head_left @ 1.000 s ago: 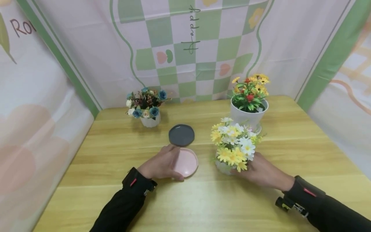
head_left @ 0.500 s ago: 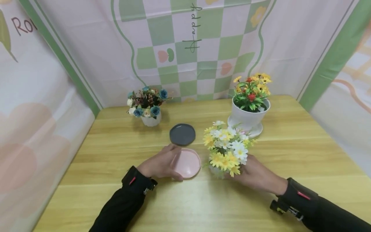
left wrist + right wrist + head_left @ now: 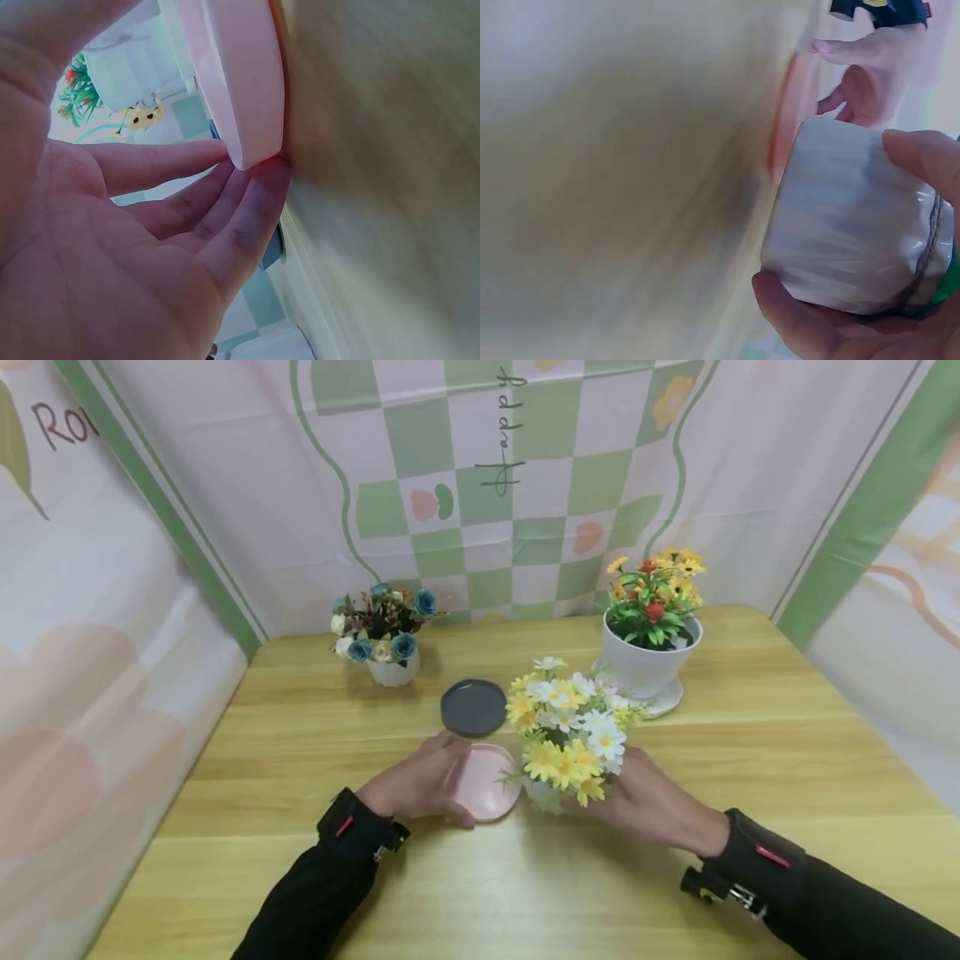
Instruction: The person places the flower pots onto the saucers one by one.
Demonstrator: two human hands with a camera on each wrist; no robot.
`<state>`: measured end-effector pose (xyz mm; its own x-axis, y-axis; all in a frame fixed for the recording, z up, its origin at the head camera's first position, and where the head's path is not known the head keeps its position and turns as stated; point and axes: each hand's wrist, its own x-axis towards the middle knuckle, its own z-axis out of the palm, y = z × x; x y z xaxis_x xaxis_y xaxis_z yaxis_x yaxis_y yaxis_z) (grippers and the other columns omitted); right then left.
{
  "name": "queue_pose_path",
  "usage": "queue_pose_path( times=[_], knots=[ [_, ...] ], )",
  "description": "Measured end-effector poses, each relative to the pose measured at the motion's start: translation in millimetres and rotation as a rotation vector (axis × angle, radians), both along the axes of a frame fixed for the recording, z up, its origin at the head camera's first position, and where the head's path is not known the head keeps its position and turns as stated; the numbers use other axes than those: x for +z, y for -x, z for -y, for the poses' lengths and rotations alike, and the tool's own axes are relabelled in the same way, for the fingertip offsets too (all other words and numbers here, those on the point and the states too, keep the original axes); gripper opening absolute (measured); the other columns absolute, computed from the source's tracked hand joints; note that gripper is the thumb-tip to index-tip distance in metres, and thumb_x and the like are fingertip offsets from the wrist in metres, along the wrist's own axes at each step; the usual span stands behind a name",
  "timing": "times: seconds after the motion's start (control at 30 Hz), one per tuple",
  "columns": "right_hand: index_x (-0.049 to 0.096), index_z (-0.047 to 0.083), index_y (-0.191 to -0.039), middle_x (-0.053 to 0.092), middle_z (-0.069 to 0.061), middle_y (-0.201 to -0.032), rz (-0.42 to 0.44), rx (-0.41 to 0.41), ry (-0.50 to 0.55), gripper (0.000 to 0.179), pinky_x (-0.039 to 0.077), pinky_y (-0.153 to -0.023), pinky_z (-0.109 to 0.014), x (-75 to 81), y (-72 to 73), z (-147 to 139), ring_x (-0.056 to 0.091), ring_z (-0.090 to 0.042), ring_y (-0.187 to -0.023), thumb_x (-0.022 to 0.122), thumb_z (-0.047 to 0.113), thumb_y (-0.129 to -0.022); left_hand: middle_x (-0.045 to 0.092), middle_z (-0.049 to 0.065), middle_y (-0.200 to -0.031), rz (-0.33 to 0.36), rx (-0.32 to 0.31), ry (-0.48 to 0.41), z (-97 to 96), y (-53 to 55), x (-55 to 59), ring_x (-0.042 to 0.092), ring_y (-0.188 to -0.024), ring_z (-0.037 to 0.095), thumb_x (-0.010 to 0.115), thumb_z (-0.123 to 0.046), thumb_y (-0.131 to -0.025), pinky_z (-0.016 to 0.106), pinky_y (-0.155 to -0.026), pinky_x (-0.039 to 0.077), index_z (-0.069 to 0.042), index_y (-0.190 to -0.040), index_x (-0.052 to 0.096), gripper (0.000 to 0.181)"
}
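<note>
A round pink saucer [image 3: 487, 785] lies on the table, and my left hand [image 3: 420, 781] holds its left side, thumb at the near rim and fingers at the far side. The left wrist view shows the fingertips against the saucer's edge. My right hand [image 3: 637, 802] grips a small white pot [image 3: 847, 217] of yellow and white artificial daisies [image 3: 570, 735]. Thumb and fingers lie on opposite sides of the pot, which is just above the table. It is close beside the saucer's right edge; the blooms hide much of it in the head view.
Behind the pink saucer lies a dark grey saucer [image 3: 473, 707]. A pot of blue and cream flowers [image 3: 386, 639] stands back left. Back right, a larger white pot [image 3: 648, 664] of orange and red flowers stands on a white saucer [image 3: 663, 700]. Printed cloth [image 3: 480, 510] hangs behind the table.
My right hand has carried the daisy pot leftward, up to the pink saucer's right edge. My left hand stays at the saucer, almost still.
</note>
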<state>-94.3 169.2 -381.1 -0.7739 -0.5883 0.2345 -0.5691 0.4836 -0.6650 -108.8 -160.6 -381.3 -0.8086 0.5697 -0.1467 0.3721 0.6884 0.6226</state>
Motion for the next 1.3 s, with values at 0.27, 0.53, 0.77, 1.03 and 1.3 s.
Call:
queue_pose_path(
  times=[0.27,0.53,0.77,1.03,1.3],
  knots=[
    [0.051,0.03,-0.154,0.06,0.003,-0.153,0.039,0.063,0.062,0.078,0.057,-0.11,-0.043,14.5,9.7,34,0.063,-0.018,-0.134,0.087,0.017,-0.086,0.024,0.028,-0.17,-0.019,0.002,-0.02,2.5,-0.1,0.7,0.029,-0.156,0.045,0.099,-0.025,-0.07,0.064,-0.126,0.033,-0.005,-0.168,0.02,0.127],
    [0.047,0.022,-0.158,0.053,-0.004,-0.16,0.053,0.118,0.123,0.086,0.055,-0.112,-0.044,8.9,15.8,65,0.06,-0.024,-0.139,0.09,0.017,-0.083,0.033,0.013,-0.169,-0.035,-0.008,-0.095,2.9,-0.7,-1.5,0.035,-0.148,0.033,0.1,-0.02,-0.067,0.058,-0.127,0.03,-0.015,-0.166,0.033,0.119],
    [0.046,0.023,-0.159,0.047,-0.004,-0.165,0.062,0.16,0.131,0.088,0.05,-0.118,-0.048,1.6,18.6,81,0.055,-0.026,-0.144,0.089,0.017,-0.083,0.037,0.011,-0.169,-0.139,-0.119,-0.225,1.5,4.2,-1.7,0.032,-0.157,0.035,0.101,-0.015,-0.061,0.06,-0.132,0.02,-0.013,-0.162,0.036,0.12],
    [0.043,0.023,-0.16,0.047,-0.004,-0.165,0.098,0.125,0.111,0.092,0.048,-0.12,-0.047,-3.1,17.9,88,0.055,-0.025,-0.145,0.09,0.016,-0.082,0.049,0.009,-0.162,-0.1,-0.135,-0.299,4.1,8.4,-2.3,0.044,-0.152,0.03,0.1,-0.01,-0.063,0.053,-0.131,0.029,-0.009,-0.159,0.042,0.112],
    [0.032,0.023,-0.165,0.044,-0.005,-0.167,0.089,0.123,0.104,0.104,0.046,-0.121,-0.045,-10.2,17.8,93,0.054,-0.026,-0.146,0.092,0.017,-0.08,0.057,0.002,-0.156,-0.3,-0.31,-0.424,21.4,31.4,-42.4,0.05,-0.147,0.02,0.091,-0.039,-0.08,0.041,-0.13,0.034,-0.018,-0.154,0.053,0.086]
  ],
)
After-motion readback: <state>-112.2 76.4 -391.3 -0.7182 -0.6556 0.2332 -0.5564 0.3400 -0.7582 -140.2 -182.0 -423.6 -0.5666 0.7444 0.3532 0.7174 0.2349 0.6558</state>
